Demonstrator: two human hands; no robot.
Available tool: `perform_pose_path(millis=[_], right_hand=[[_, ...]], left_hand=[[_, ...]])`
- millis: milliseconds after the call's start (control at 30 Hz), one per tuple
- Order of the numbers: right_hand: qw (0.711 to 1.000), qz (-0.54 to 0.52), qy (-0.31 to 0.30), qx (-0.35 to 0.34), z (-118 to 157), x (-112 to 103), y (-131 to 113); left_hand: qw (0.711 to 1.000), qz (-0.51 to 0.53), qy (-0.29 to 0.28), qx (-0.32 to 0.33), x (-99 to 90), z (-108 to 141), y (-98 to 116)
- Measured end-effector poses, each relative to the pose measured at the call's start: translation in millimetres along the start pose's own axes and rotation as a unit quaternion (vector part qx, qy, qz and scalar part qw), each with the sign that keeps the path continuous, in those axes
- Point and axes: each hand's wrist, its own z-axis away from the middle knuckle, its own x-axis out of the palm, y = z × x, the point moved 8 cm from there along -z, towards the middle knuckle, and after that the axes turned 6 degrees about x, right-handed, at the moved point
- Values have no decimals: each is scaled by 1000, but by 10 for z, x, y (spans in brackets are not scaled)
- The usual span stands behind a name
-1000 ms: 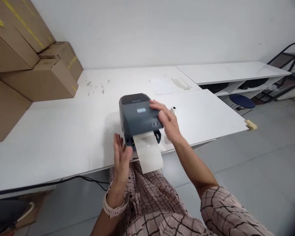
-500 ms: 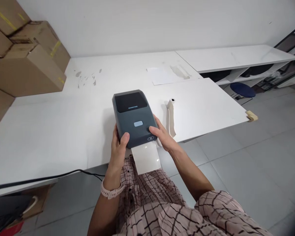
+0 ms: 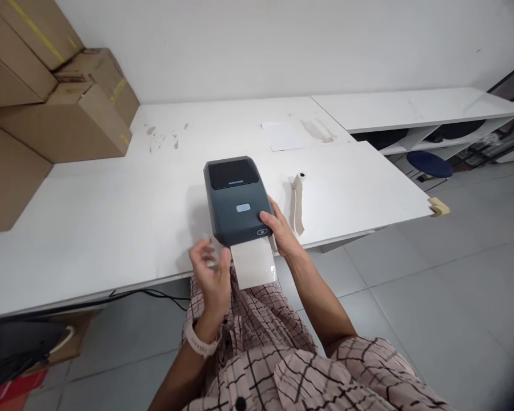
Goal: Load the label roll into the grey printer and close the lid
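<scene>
A dark grey label printer (image 3: 235, 208), with a black window panel and a pale blue button, is gripped along its right side by my right hand (image 3: 282, 231), thumb on top. White label paper (image 3: 255, 264) hangs out of its near end. My left hand (image 3: 212, 274) is off the printer, beside its near left corner, fingers apart and curled, slightly blurred. Whether the printer's far end rests on the table cannot be told. To the right of the printer, a small paper roll (image 3: 298, 197) stands with a loose strip trailing toward the table edge.
Cardboard boxes (image 3: 72, 120) are stacked at the left of the white table (image 3: 154, 200). A white sheet (image 3: 281, 136) lies toward the back. Black cables (image 3: 154, 294) run below the front edge. A blue stool (image 3: 430, 164) stands at right, near open shelves.
My left hand has let go of the printer's left side and moved down toward me. My right hand still holds the printer. The view has shifted slightly.
</scene>
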Motion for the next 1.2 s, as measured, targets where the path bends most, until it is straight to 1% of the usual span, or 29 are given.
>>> perform_pose_path(millis=[33,67,100,133,167,200,233,300,333,367,400,433,467,500,533,567,600,633,700,733,767,800,833,867,933,1000,1067,1133,1200], right_hand=[[1000,6,3,-4,-2,-4,9],[1000,12,6,-8,-5,-6,18],[1000,17,8,-11,-8,-8,26],[1000,20,9,-14,-11,-8,32],[1000,21,9,-15,-12,-7,36],[1000,22,8,-13,-10,-2,39],[1000,26,8,-11,-3,1,33],[997,60,27,-29,37,-9,-44],[992,96,51,-60,77,-24,-135],[980,145,82,-109,137,-34,-265],[958,200,110,-172,219,-17,-419],[928,258,123,-238,313,41,-568],[894,313,118,-298,404,135,-688],[862,362,98,-341,477,247,-767],[835,404,73,-367,526,358,-807],[814,441,50,-374,549,452,-818],[800,470,35,-371,554,525,-817],[790,492,30,-363,549,580,-814],[781,517,31,-348,531,657,-809],[779,523,32,-345,527,686,-809],[777,526,32,-345,527,706,-806],[775,527,34,-345,534,711,-798],[776,525,36,-347,549,699,-781],[779,518,36,-351,575,674,-750],[798,485,36,-356,645,573,-634],[833,431,53,-343,703,405,-451],[880,359,81,-301,723,209,-235],[919,287,95,-253,720,75,-55],[942,236,91,-222,712,32,23]], left_hand=[[999,6,-27,-27,29,124,-40],[993,28,-95,-71,131,241,-92],[975,65,-170,-124,250,356,-131],[949,104,-240,-175,364,463,-138],[922,140,-291,-216,445,541,-113],[901,167,-319,-243,489,578,-67],[890,183,-329,-256,504,579,-14],[893,183,-325,-251,479,531,73],[899,173,-320,-245,456,513,92],[903,159,-319,-239,432,508,93],[907,144,-319,-232,408,512,79],[910,133,-322,-225,383,522,57],[911,125,-327,-217,362,537,32],[913,122,-331,-207,338,543,10],[918,120,-326,-193,305,532,-6],[927,117,-309,-177,257,497,-16],[942,110,-276,-157,192,434,-17],[959,99,-230,-133,113,351,-6],[987,70,-126,-69,-46,166,64],[994,56,-85,-31,-95,85,118],[997,45,-61,4,-108,19,172],[997,38,-56,33,-84,-31,216],[996,35,-67,50,-32,-66,238],[994,35,-90,54,37,-83,235],[989,38,-140,34,162,-72,164],[986,40,-163,8,216,-32,60],[984,47,-171,-7,229,12,-27],[983,64,-171,-4,230,36,-60],[985,74,-153,18,211,28,-40]])
